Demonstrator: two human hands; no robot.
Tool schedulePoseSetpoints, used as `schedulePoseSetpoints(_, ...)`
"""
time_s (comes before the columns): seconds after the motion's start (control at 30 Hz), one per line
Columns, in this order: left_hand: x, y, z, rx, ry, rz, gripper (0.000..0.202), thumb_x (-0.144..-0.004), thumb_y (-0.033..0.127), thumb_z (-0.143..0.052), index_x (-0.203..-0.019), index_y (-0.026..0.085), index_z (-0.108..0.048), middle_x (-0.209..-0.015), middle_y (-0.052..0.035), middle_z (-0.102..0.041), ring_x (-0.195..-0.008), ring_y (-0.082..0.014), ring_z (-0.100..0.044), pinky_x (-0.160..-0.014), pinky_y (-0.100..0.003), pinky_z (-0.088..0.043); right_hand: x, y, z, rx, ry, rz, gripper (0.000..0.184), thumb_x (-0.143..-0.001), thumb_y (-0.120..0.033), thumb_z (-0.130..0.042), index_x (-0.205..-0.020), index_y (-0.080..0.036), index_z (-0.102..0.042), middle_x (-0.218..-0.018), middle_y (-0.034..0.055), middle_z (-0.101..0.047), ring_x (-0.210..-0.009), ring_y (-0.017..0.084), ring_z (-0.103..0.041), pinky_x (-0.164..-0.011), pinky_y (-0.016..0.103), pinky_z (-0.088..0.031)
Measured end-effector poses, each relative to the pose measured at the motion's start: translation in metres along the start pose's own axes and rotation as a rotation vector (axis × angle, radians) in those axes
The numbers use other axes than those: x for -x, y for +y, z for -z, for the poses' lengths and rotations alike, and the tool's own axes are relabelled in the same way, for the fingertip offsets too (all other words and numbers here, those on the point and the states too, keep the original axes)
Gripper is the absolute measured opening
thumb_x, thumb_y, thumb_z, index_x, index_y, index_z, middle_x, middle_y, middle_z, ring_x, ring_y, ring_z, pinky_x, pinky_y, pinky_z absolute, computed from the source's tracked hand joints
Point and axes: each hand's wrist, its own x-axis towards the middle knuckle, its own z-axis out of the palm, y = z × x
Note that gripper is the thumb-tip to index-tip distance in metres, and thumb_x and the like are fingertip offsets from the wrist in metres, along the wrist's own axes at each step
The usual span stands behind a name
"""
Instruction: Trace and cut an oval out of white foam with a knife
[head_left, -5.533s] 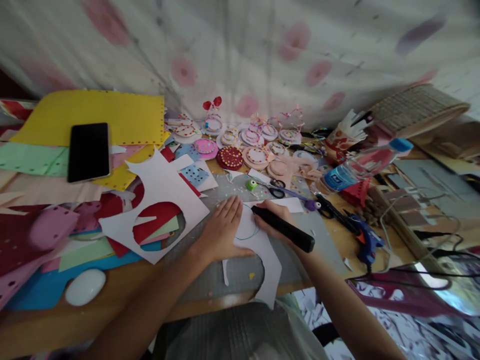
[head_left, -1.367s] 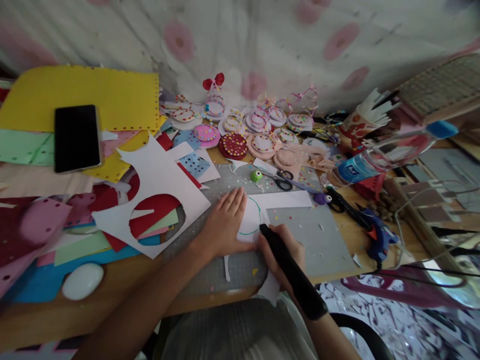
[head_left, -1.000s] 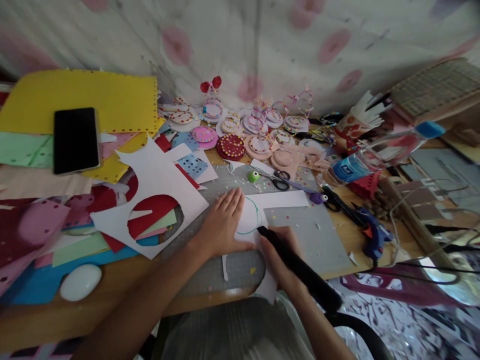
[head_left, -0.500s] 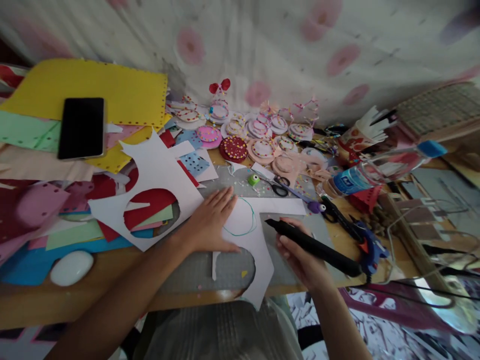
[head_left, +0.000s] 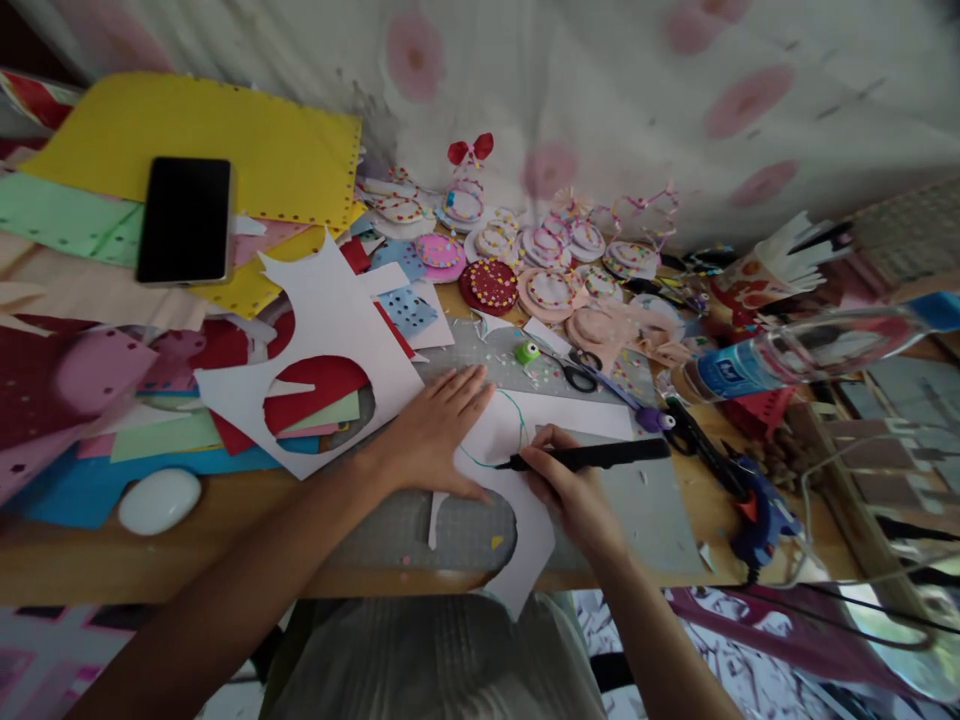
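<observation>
My left hand (head_left: 431,430) lies flat on a white sheet (head_left: 534,530) with cut-out curves, its fingers stretched out. A round green line (head_left: 522,420) shows on the sheet beside those fingers, partly hidden by my hands. Gripped in my right hand (head_left: 574,495) is a thick black marker (head_left: 611,455), tilted low, its tip touching the lower part of the green line. Under the sheet is a grey cutting mat (head_left: 637,510). Black-handled scissors (head_left: 581,375) and a small green figure (head_left: 527,352) rest on the mat behind the sheet.
At left, another cut white sheet (head_left: 345,310) lies over coloured sheets, near a phone (head_left: 185,220) and a white oval object (head_left: 160,500). Several beaded paper hats (head_left: 487,285) stand at the back. A plastic bottle (head_left: 825,345) and a blue glue gun (head_left: 765,520) are at right.
My right hand has moved left and brought the marker tip down onto the green line; the marker now lies flatter. My left hand stays on the sheet. The view has shifted slightly.
</observation>
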Motion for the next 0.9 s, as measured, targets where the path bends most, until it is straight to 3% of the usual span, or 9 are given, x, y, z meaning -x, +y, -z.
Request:
schedulePoseSetpoints(0.27, 0.0, 0.0, 0.001, 0.053, 0.003, 0.0, 0.124, -0.062, 0.088, -0.053, -0.15, 0.006, -0.022, -0.16, -0.0238, -0.013, -0.149, -0.0328, -0.009, -0.119, -0.045, -0.009, -0.003, -0.003, -0.008, 0.184, 0.038, -0.008, 0.041, -0.068, -0.051, -0.075, -0.07, -0.023, -0.045, -0.045, -0.008, -0.045, -0.041, 0.008, -0.032, -0.042, 0.024, -0.016)
schedulePoseSetpoints(0.7, -0.002, 0.001, 0.003, 0.053, -0.022, 0.007, 0.127, -0.058, 0.085, -0.062, -0.15, 0.007, -0.023, -0.159, -0.024, -0.014, -0.149, -0.0334, -0.011, -0.119, -0.045, -0.011, -0.002, 0.004, -0.001, 0.143, 0.029, 0.022, 0.039, -0.072, -0.049, -0.074, -0.072, -0.023, -0.044, -0.048, -0.0089, -0.044, -0.043, 0.008, -0.032, -0.043, 0.024, -0.018)
schedulePoseSetpoints(0.9, -0.002, 0.001, 0.004, 0.06, -0.039, 0.012, 0.126, -0.06, 0.084, -0.061, -0.151, 0.007, -0.021, -0.16, -0.0231, -0.012, -0.149, -0.0328, -0.01, -0.119, -0.045, -0.01, -0.001, 0.009, 0.0, 0.099, 0.038, 0.013, 0.04, -0.074, -0.047, -0.075, -0.074, -0.023, -0.043, -0.052, -0.0087, -0.045, -0.046, 0.009, -0.037, -0.045, 0.022, -0.024)
